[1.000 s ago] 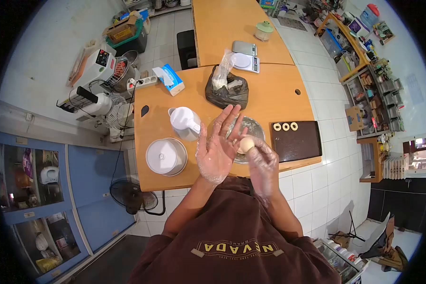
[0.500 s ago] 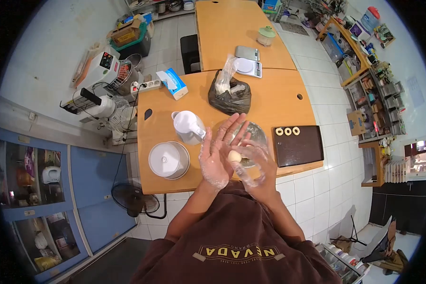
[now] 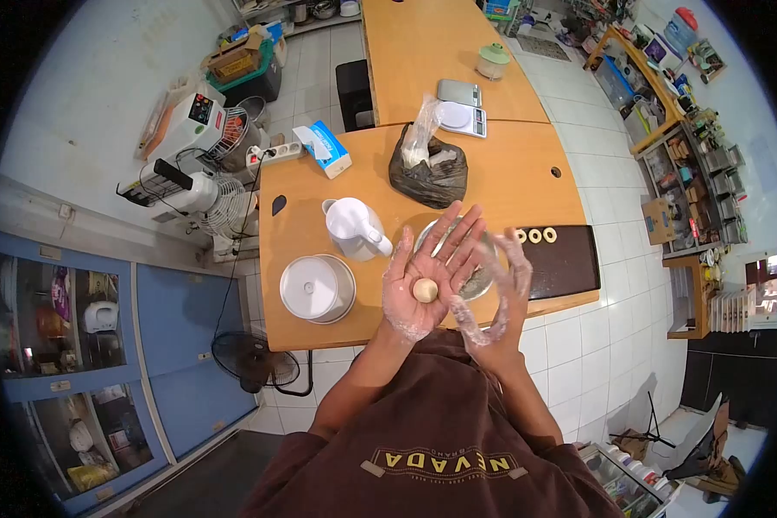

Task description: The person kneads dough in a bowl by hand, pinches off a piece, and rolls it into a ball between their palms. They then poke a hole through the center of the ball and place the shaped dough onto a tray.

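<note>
A small round dough ball (image 3: 425,291) rests in the palm of my left hand (image 3: 421,281), which is turned up with its fingers stretched out. Flour coats the heel and thumb of that hand. Just to the right, my right hand (image 3: 499,302) is raised, its floury fingers curved and apart with nothing between them. Behind both hands stands a bowl (image 3: 479,281), largely hidden. A dark baking tray (image 3: 570,268) lies past my right hand, bearing a row of dough rings (image 3: 535,235).
On the wooden table (image 3: 319,194) stand a white pitcher (image 3: 354,226), a round white lidded container (image 3: 317,289), a tissue pack (image 3: 326,148), a black plastic bag (image 3: 429,177) and a kitchen scale (image 3: 462,119). A fan (image 3: 255,361) is at the lower left.
My right hand has moved away from my left palm to the right, uncovering the dough ball. The whole view has shifted slightly.
</note>
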`<action>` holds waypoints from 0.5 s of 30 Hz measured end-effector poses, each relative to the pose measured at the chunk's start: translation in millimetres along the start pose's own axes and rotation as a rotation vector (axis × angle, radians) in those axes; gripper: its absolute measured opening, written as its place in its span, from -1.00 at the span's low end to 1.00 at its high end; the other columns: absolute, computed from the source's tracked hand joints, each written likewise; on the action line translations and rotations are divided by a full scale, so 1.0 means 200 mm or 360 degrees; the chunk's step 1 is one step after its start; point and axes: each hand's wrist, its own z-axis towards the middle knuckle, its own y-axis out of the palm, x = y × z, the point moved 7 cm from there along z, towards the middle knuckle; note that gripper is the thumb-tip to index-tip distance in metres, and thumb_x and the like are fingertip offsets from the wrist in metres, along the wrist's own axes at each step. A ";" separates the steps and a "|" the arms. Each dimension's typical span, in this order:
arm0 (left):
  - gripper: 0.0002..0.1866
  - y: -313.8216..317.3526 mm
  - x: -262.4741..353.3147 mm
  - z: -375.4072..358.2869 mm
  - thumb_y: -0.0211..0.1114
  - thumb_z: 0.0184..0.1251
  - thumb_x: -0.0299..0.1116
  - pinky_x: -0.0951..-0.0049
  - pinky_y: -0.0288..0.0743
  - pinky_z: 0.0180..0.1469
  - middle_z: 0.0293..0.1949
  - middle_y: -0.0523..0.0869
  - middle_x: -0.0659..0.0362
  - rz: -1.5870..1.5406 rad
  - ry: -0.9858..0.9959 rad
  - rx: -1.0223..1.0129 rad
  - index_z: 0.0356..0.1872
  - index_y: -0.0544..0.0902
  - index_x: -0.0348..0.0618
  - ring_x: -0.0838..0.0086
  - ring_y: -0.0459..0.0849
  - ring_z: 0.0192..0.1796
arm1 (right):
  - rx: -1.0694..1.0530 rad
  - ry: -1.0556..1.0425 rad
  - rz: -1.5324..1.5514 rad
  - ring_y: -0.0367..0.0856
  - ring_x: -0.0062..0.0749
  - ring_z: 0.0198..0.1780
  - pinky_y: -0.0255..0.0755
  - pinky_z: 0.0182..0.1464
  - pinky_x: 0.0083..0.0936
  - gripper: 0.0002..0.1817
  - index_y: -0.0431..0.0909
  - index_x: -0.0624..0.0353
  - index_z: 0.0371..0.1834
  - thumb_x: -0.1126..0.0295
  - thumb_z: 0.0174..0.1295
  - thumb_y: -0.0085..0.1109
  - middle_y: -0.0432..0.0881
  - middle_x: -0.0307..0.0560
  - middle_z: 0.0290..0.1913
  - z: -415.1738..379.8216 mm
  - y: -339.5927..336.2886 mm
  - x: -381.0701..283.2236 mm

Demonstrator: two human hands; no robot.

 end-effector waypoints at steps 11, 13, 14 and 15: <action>-0.24 0.02 -0.01 0.02 -0.21 0.73 0.11 0.07 -0.18 0.75 0.72 -0.07 -0.09 0.0023 -0.0013 -0.0098 0.71 -0.06 -0.14 0.13 -0.09 0.75 | -0.0119 0.0750 0.1054 -0.11 -0.03 0.73 -0.17 0.70 -0.07 0.10 -0.23 0.18 0.73 0.46 0.30 0.42 -0.10 0.14 0.71 -0.15 0.22 0.27; -0.23 0.02 -0.02 0.02 -0.20 0.72 0.13 0.05 -0.19 0.75 0.72 -0.06 -0.09 0.0123 -0.0016 -0.0078 0.71 -0.05 -0.14 0.12 -0.08 0.75 | -0.0133 0.0814 0.1064 -0.07 -0.05 0.72 -0.07 0.68 -0.10 0.11 -0.24 0.22 0.72 0.43 0.31 0.44 -0.08 0.17 0.69 -0.15 0.24 0.24; -0.22 0.02 -0.02 0.02 -0.22 0.72 0.15 0.04 -0.18 0.74 0.72 -0.06 -0.08 0.0171 -0.0012 -0.0088 0.71 -0.05 -0.13 0.11 -0.09 0.75 | -0.0140 0.0817 0.1021 -0.05 -0.06 0.71 -0.03 0.67 -0.12 0.11 -0.25 0.25 0.72 0.41 0.32 0.44 -0.07 0.19 0.69 -0.16 0.25 0.25; -0.22 0.02 -0.03 0.02 -0.23 0.71 0.17 0.02 -0.18 0.74 0.72 -0.07 -0.08 0.0219 -0.0008 -0.0097 0.71 -0.04 -0.12 0.10 -0.10 0.75 | -0.0148 0.0819 0.0977 -0.02 -0.07 0.70 0.01 0.65 -0.13 0.11 -0.26 0.27 0.71 0.40 0.33 0.44 -0.07 0.20 0.68 -0.19 0.27 0.28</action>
